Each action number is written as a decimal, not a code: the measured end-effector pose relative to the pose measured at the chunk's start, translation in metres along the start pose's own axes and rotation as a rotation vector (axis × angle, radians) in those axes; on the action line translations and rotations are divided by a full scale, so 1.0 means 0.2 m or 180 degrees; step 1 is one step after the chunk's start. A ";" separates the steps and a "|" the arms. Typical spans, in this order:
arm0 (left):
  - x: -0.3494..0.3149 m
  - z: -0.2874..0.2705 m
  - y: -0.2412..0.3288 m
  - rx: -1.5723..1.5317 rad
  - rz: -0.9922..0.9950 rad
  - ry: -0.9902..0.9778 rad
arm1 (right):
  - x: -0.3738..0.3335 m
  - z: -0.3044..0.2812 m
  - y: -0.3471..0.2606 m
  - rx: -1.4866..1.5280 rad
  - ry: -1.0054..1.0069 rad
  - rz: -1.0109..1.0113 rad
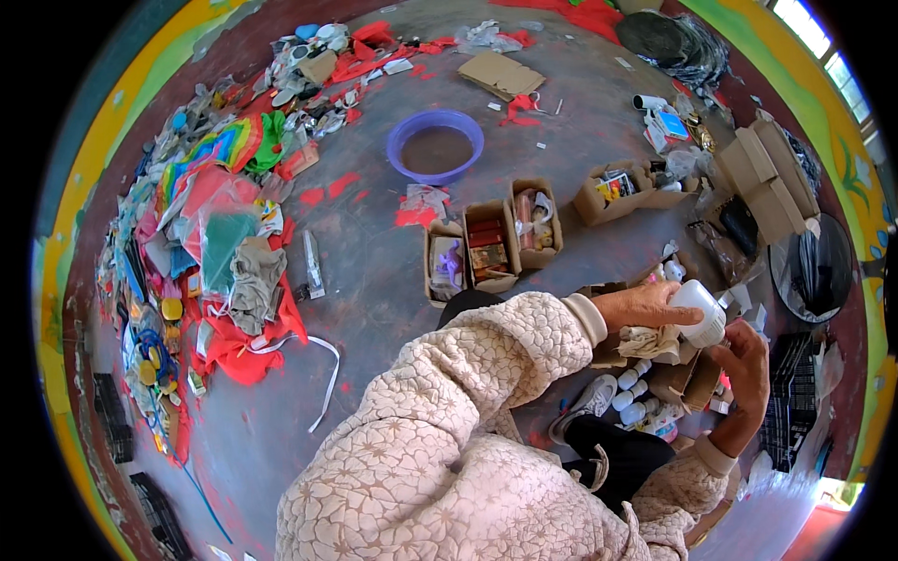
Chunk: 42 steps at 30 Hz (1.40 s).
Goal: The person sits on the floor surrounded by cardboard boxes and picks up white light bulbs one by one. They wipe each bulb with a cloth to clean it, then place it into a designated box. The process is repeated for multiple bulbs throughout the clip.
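My left hand [644, 306] is closed round a white plastic bottle [700, 316] with a label, held tilted over the boxes at the right. At the bottle's lower end, my right hand [746, 363] has its fingers curled against it; its fingertips are partly hidden. Below the bottle stands an open cardboard box [686, 383], with crumpled beige paper [649, 342] beside it. Several white bottles [632, 385] lie on the floor between that box and my shoe [595, 397].
Small cardboard boxes [490, 245] of sorted items stand ahead, one holding a purple toy [448, 263]. Beyond them sits a purple basin [436, 178]. Mixed items and red cloth [245, 352] are heaped at left. A large open carton [765, 178] and a black round container [812, 268] are at right.
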<state>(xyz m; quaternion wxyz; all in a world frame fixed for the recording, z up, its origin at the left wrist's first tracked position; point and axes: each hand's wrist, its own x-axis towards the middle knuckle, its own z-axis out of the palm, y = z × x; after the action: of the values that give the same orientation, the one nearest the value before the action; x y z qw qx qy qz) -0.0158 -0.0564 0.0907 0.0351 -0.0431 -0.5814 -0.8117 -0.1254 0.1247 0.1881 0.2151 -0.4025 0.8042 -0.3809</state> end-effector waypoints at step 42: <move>0.08 0.03 -0.03 -0.1607 -0.0839 0.1983 | 0.07 0.28 0.08 0.0575 0.2162 -0.0804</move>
<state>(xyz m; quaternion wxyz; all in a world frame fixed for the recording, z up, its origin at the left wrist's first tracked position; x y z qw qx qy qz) -0.0319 -0.0486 0.0880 0.0934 0.2720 -0.3264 -0.9004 -0.1045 0.0953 0.1416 -0.0780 -0.3285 0.7369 -0.5857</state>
